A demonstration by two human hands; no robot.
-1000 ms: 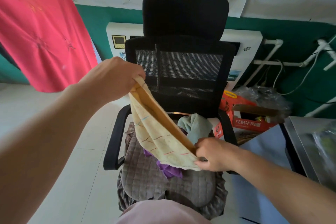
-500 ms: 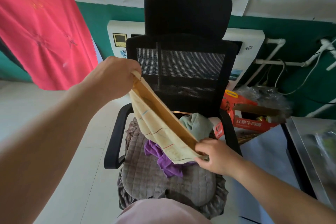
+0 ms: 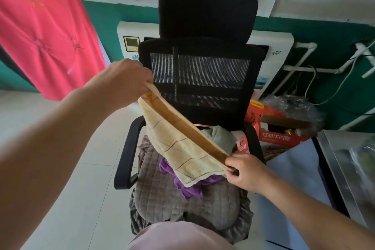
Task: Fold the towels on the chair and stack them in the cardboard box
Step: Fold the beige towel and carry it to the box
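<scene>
Since a second ago the right hand (image 3: 246,170) sits a little lower and nearer the seat's right edge, the left hand (image 3: 123,81) has barely shifted, and the cream towel (image 3: 178,146) hangs slightly more slack between them, uncovering more of the purple cloth beneath; the left hand pinches one top corner of the towel, fingers curled round the doubled edge, raised in front of the mesh back of the black office chair (image 3: 203,71); the right hand pinches the opposite end, lower down, just above the seat; the towel is folded lengthwise, its two layers parted at the top so a darker tan inner face shows, thin coloured lines crossing the outer face; it slopes from upper left to lower right above the seat without resting on it, only its lower hem brushing the purple towel (image 3: 190,186); that one lies crumpled on the grey quilted seat cushion (image 3: 162,195); a pale green towel (image 3: 220,137) sits bunched at the back of the seat; a red cardboard box (image 3: 278,130) stands on the floor to the right of the chair, flaps open; a pink cloth (image 3: 44,26) hangs at left.
</scene>
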